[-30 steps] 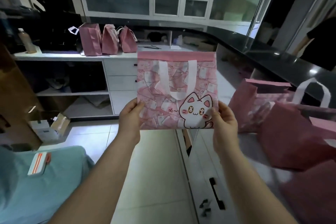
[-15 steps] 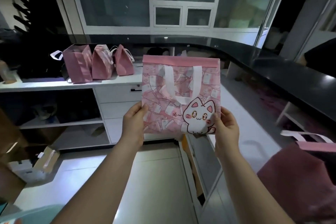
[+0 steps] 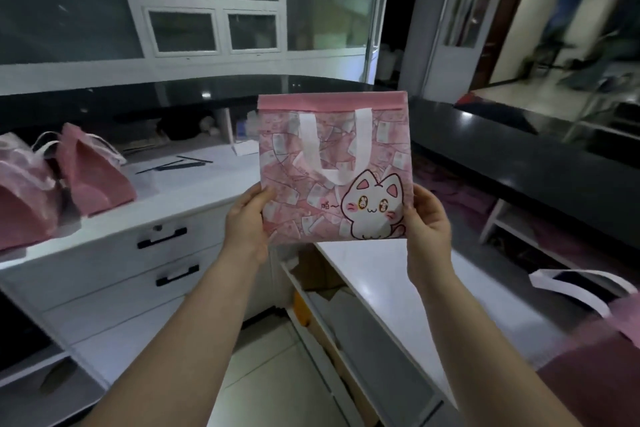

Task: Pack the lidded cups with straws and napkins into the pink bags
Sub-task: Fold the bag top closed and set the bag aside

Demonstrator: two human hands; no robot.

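Note:
A flat, folded pink bag (image 3: 332,163) with a white cat print and white handles is held upright in front of me, above the white counter corner. My left hand (image 3: 246,222) pinches its lower left corner and my right hand (image 3: 426,222) pinches its lower right corner. Two standing pink bags (image 3: 93,173) are on the white counter at the left. Another pink bag with a white handle (image 3: 588,350) sits at the lower right. No cups, straws or napkins are in view.
A white counter (image 3: 194,191) with black-handled drawers (image 3: 162,237) runs left; another white counter (image 3: 381,281) runs toward the lower right. Black straws or sticks (image 3: 173,165) lie on the left counter. A raised black ledge (image 3: 519,146) borders the far side. Tiled floor lies below.
My view has swung right and up: the standing bags slid to the left edge and the doorway came into sight. Both hands keep hold of the flat bag.

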